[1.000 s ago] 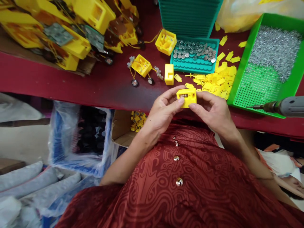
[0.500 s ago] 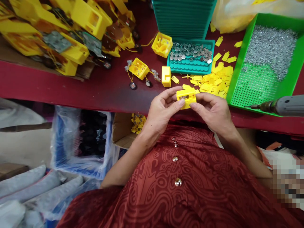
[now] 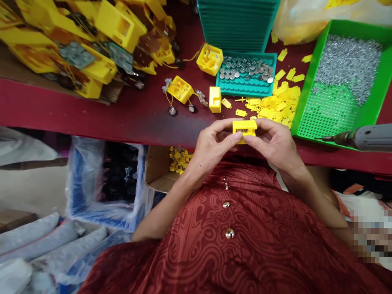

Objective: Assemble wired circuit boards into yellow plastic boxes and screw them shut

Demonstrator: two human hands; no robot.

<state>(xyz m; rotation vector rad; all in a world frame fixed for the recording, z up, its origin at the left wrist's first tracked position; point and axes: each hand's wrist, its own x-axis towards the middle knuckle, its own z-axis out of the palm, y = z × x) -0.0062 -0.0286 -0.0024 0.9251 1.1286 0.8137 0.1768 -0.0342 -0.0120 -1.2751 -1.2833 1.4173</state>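
Between both hands is a small yellow plastic casing (image 3: 244, 126) with a slot in its near side, where something metallic shows. My left hand (image 3: 214, 143) grips its left end, thumb on the front face. My right hand (image 3: 275, 143) closes on the right end, its thumb pressed near the other thumb. Just beyond lie a heap of flat yellow tabs (image 3: 280, 104) and an upright yellow block (image 3: 214, 99). A teal tray (image 3: 245, 89) holds rows of button cells (image 3: 235, 67). Left of it are an open yellow casing (image 3: 180, 89) with wired parts and another open casing (image 3: 210, 59).
A green perforated basket (image 3: 295, 122) of small metal screws (image 3: 349, 57) stands at right, with an electric screwdriver (image 3: 370, 136) over its near edge. Many yellow casings with wires (image 3: 119, 26) pile at upper left. Below the table are a cardboard box (image 3: 157, 171) and a plastic-lined blue crate (image 3: 72, 192).
Both hands have shifted slightly and turned the yellow casing, so its top faces me more levelly. The right thumb has moved in closer to the left thumb.
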